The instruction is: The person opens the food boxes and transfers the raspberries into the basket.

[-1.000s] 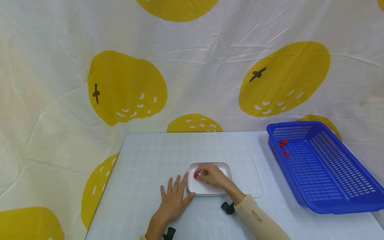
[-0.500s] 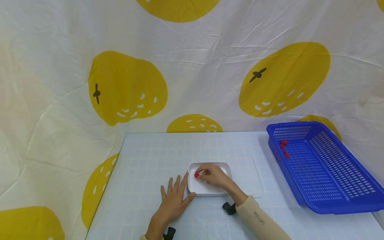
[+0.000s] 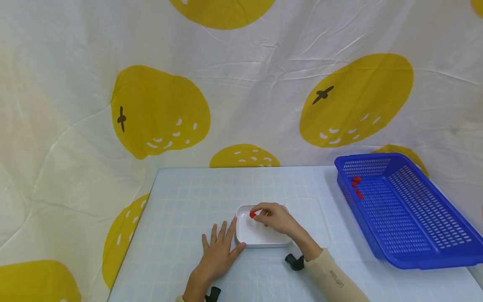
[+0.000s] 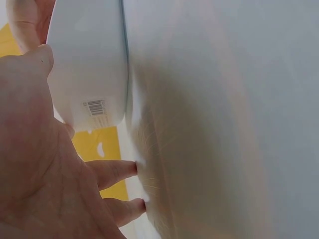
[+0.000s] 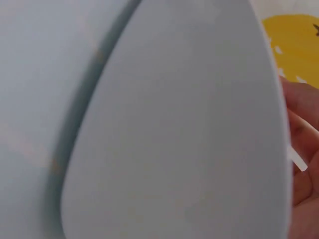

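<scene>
A small red, roundish piece [image 3: 252, 214] is pinched between the thumb and fingertips of my right hand [image 3: 277, 218], over the far left part of a shallow white box [image 3: 260, 235]. My left hand [image 3: 217, 256] lies beside the box with its fingers spread, thumb and index finger at its left side. In the left wrist view, the box's outer wall [image 4: 89, 55] bears a barcode label, and the left hand [image 4: 40, 144] has fingertips down on the tabletop. The right wrist view is mostly filled by the box wall [image 5: 184, 124], which hides the red piece and part of the right hand [image 5: 304, 149].
To the right of the box lies a flat, clear lid [image 3: 311, 224]. A blue perforated basket [image 3: 405, 264] stands at the table's right side, with several red pieces [image 3: 357, 179] along its inner left wall. A fruit-print cloth [image 3: 256, 100] hangs behind the table [image 3: 181, 201].
My right hand has shifted slightly right and away from me inside the box's outline, carrying the red piece. The left hand stays where it was.
</scene>
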Motion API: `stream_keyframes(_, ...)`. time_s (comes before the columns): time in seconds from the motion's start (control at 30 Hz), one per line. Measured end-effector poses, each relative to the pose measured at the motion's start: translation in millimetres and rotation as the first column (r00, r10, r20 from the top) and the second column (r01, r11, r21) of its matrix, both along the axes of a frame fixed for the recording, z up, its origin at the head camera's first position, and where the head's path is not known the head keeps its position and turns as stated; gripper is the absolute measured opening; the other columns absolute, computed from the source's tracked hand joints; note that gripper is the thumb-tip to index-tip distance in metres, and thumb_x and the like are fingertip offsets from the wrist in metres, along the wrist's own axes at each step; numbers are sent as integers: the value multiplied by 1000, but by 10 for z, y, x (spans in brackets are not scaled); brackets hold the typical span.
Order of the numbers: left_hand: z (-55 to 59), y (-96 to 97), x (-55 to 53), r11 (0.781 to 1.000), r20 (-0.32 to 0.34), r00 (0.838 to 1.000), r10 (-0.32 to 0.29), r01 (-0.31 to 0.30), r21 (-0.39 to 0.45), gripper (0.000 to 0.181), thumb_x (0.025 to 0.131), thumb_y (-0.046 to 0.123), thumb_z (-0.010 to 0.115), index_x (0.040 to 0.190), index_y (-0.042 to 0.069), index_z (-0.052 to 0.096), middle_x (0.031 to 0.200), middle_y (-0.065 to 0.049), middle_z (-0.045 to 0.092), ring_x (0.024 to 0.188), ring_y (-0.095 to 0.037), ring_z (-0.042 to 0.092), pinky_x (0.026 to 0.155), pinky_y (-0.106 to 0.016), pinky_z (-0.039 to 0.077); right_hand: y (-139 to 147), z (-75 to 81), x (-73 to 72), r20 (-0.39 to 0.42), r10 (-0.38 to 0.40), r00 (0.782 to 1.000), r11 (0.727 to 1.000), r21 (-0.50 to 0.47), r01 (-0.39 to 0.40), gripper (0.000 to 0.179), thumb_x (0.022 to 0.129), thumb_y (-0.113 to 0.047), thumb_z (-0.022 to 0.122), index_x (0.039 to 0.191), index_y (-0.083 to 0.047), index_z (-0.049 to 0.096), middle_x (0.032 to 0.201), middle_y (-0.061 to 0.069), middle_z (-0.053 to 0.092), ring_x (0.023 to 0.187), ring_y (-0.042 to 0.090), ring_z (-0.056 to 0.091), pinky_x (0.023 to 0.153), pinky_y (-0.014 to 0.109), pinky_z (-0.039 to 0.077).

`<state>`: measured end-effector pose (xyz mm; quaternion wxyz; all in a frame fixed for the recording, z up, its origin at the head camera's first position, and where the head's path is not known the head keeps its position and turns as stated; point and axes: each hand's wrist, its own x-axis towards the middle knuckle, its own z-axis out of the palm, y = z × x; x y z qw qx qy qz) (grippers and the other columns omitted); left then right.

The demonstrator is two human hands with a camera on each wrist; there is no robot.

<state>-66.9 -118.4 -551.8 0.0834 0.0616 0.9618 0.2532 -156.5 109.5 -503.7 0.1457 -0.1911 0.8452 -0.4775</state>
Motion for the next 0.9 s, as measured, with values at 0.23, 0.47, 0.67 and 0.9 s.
stream_keyframes(0.23,-1,14,10,1000,-5,1000,8,-8,-6,85,93,70,48,161,29,17,161,-20,26,147,-50,8,106,-76,-5,158,96,4,14,-42,999,998,-50,42,19,95,-25,71,114,-21,74,85,15,67,66,20,58,57,29,49)
stream_keyframes(0.47,9,18,12,1000,-15,1000,11,-11,1,85,94,70,47,161,27,19,161,-20,26,147,-50,9,106,-77,-5,372,178,-10,13,-113,993,990,-78,114,22,94,-26,72,115,-19,73,85,18,66,66,22,57,58,31,51)
stream_keyframes(0.67,12,6,5,1000,-25,1000,3,-2,16,85,94,71,45,162,29,16,161,-20,25,147,-50,8,106,-77,-4,599,258,-26,29,-193,981,977,-91,195,26,95,-26,71,118,-15,72,85,21,64,68,29,58,63,39,54)
stream_keyframes(0.9,-11,-13,0,1000,-34,999,-7,8,20,87,92,76,39,162,32,14,161,-20,25,147,-50,7,106,-77,-4,895,381,-21,28,-267,963,959,-94,268,29,95,-27,71,122,-14,71,79,14,60,74,42,57,61,34,50)
